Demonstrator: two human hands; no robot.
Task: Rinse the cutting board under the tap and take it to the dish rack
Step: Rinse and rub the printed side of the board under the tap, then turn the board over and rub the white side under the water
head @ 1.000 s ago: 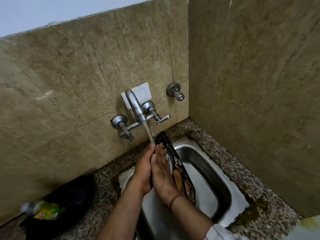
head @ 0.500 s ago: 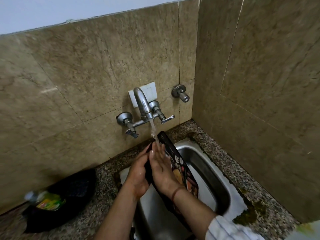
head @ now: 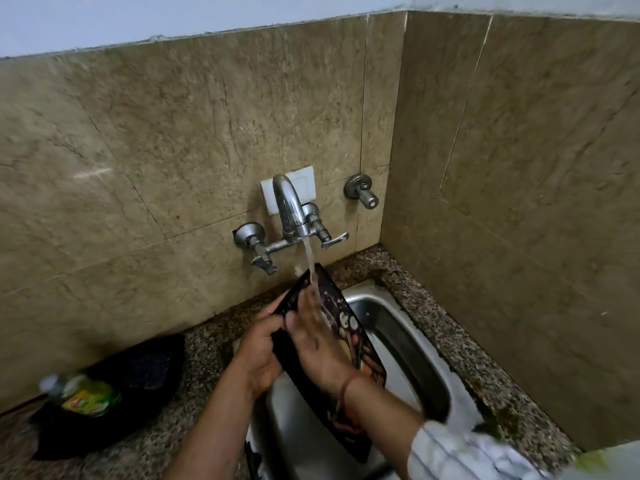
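Observation:
A dark cutting board (head: pixel 341 318) with printed pictures stands tilted on edge over the steel sink (head: pixel 412 344). Water runs from the chrome tap (head: pixel 289 206) onto the board's top end. My left hand (head: pixel 258 355) grips the board's left edge from behind. My right hand (head: pixel 315 341) lies flat with fingers spread on the board's printed face, under the stream. No dish rack is in view.
A speckled granite counter (head: pixel 478 344) surrounds the sink, with tiled walls meeting in a corner at the right. A black bag (head: pixel 138 382) with a green-labelled bottle (head: pixel 86 396) lies on the counter at left. A separate valve (head: pixel 362 192) sticks out of the wall.
My right hand has slid up the board's face into the stream. The board has tilted a little, showing more of its face. My view has shifted downward and left.

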